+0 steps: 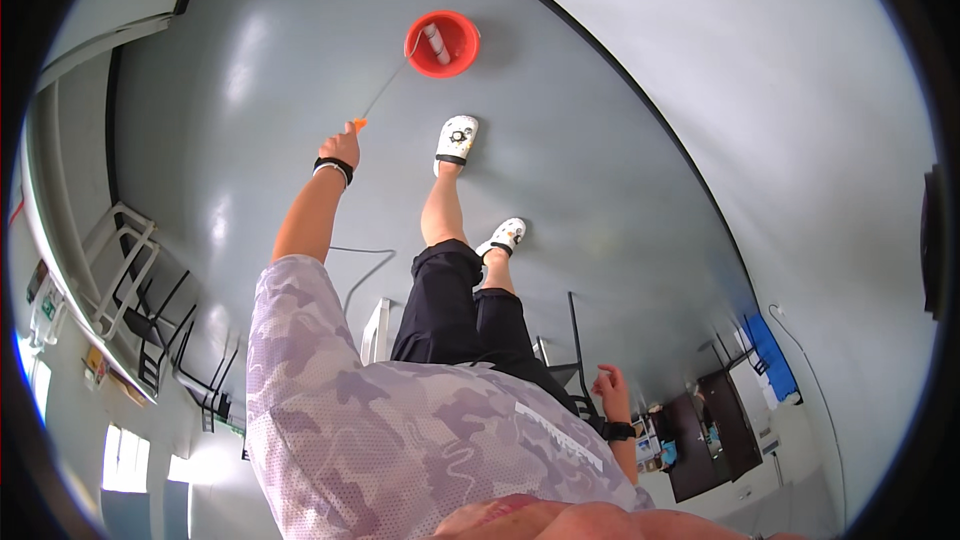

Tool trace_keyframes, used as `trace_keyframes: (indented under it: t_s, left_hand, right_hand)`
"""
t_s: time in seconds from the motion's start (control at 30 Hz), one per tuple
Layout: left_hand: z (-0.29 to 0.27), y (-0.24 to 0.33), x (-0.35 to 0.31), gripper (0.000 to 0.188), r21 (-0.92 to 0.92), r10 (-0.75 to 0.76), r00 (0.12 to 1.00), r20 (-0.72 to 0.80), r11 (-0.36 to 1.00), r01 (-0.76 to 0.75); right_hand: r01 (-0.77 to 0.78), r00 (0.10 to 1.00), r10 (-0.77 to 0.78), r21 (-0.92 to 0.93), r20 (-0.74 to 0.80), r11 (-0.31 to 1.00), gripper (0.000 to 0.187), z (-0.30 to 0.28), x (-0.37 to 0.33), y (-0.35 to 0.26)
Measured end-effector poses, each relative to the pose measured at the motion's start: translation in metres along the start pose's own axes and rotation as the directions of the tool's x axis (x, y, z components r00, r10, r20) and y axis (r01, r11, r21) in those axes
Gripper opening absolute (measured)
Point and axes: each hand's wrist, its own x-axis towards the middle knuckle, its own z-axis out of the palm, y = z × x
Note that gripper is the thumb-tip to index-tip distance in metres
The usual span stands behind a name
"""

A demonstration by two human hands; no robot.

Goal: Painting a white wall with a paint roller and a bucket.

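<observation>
My left hand [341, 146] is closed round the orange handle of a paint roller [436, 44], its arm stretched forward. From the handle a thin metal rod runs up to the white roller sleeve, which rests inside a red bucket [412, 58] on the grey floor. The sleeve leans against the bucket's inner wall. My right hand [612, 392] hangs low by my right side, its fingers loosely bent and apart, with nothing seen in it. A dark band is on each wrist.
White clogs [457, 140] are on my feet, one ahead of the other, below the bucket. A white wall [760, 140] curves along the right. Chairs and a white metal frame [125, 260] stand at the left. A dark table [715, 435] is at the lower right.
</observation>
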Motion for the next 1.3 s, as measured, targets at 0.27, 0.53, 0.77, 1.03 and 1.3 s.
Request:
trace_keyframes:
  t_s: [0.27, 0.53, 0.77, 1.03, 1.3]
  left_hand:
    - [0.059, -0.006, -0.032, 0.037, 0.103, -0.095, 0.992, -0.083, 0.989, 0.103]
    - [0.162, 0.041, -0.079, 0.05, 0.175, -0.176, 0.969, -0.175, 0.963, 0.206]
    - [0.234, 0.101, -0.105, 0.061, 0.115, -0.158, 0.986, -0.049, 0.98, 0.163]
    - [0.31, 0.124, -0.119, 0.057, -0.007, -0.181, 0.981, -0.074, 0.983, 0.181]
    - [0.345, 0.13, -0.158, 0.057, -0.02, -0.206, 0.972, -0.109, 0.978, 0.206]
  right_hand:
    - [0.109, 0.994, -0.108, -0.038, 0.033, 0.993, 0.019, -0.007, 0.017, -0.011]
    - [0.058, 0.994, -0.048, -0.103, 0.1, 0.993, 0.019, -0.018, 0.045, 0.008]
    - [0.084, 0.99, -0.068, -0.128, 0.127, 0.988, 0.019, -0.037, 0.085, 0.053]
    - [0.041, 0.997, -0.025, -0.215, 0.076, 0.976, 0.018, -0.072, 0.118, 0.121]
    - [0.137, 0.989, -0.118, -0.267, 0.086, 0.954, 0.016, -0.084, 0.14, 0.135]
